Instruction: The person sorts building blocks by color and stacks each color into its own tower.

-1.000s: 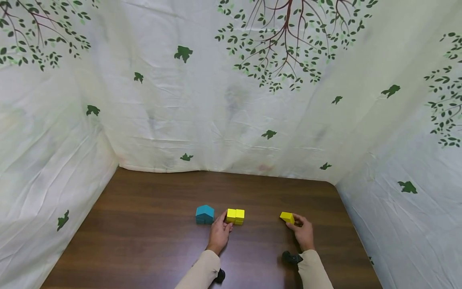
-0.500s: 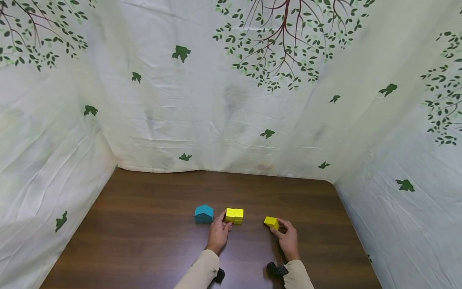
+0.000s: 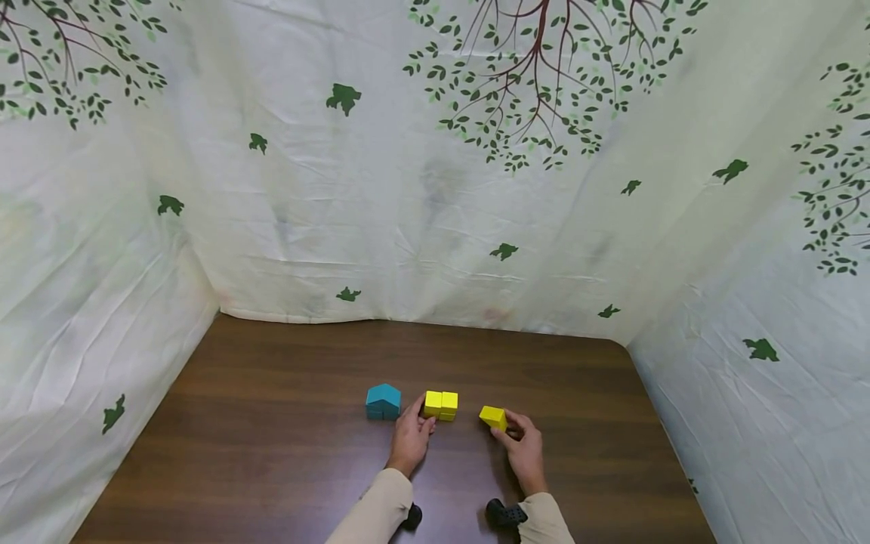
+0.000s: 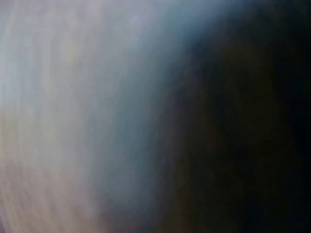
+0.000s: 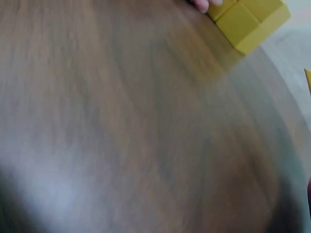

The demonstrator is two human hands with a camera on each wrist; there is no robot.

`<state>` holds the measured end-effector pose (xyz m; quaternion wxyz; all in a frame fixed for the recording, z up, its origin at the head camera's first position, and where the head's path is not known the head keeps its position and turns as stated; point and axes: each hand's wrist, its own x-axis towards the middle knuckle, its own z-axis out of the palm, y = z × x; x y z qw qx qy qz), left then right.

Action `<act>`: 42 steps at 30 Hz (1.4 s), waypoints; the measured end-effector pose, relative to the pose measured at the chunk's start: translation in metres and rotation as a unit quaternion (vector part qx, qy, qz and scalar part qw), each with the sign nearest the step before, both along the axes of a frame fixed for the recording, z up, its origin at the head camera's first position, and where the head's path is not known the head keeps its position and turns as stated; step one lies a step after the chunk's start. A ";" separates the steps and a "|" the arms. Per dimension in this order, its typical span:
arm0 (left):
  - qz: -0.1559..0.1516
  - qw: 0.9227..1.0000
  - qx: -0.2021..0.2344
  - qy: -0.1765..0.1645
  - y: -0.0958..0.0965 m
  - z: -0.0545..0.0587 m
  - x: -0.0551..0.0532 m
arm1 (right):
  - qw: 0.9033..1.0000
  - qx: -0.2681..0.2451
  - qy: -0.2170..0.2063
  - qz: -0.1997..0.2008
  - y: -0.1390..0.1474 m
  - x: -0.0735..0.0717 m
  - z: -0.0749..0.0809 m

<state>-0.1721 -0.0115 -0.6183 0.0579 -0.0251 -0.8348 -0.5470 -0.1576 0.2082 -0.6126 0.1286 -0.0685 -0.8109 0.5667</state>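
In the head view my left hand (image 3: 410, 442) holds the near left corner of two yellow cubes (image 3: 441, 406) that sit side by side on the table. Its index finger lies along their left side and its thumb is at the front. To the right, my right hand (image 3: 526, 453) pinches a yellow wedge-shaped block (image 3: 492, 417) between thumb and fingers, a short gap from the cubes. A blue house-shaped stack (image 3: 384, 402) with a peaked top stands just left of my left hand. The right wrist view catches the yellow cubes (image 5: 252, 22) with fingertips at their edge.
The brown wooden table (image 3: 285, 453) ends at a white cloth (image 3: 408, 227) with printed leaves and branches, which hangs behind and along both sides. Black devices sit at both wrists, such as the right wrist device (image 3: 505, 514). The left wrist view is blurred and dark.
My right hand has moved left with the yellow wedge-shaped block, closer to the yellow cubes. My left hand, the cubes and the blue stack have stayed in place.
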 end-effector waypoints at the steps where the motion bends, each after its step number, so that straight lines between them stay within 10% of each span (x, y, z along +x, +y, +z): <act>1: 0.001 1.000 0.000 0.003 0.000 0.000 0.000 | 1.000 -0.005 -0.001 0.004 -0.002 -0.001 0.002; 30: -0.004 0.998 -0.009 -0.065 0.000 0.001 -0.003 | 0.975 0.128 0.090 0.159 -0.059 -0.036 0.044; 42: -0.006 0.998 -0.017 -0.060 0.000 0.002 -0.003 | 0.970 0.154 0.050 0.183 -0.069 -0.040 0.044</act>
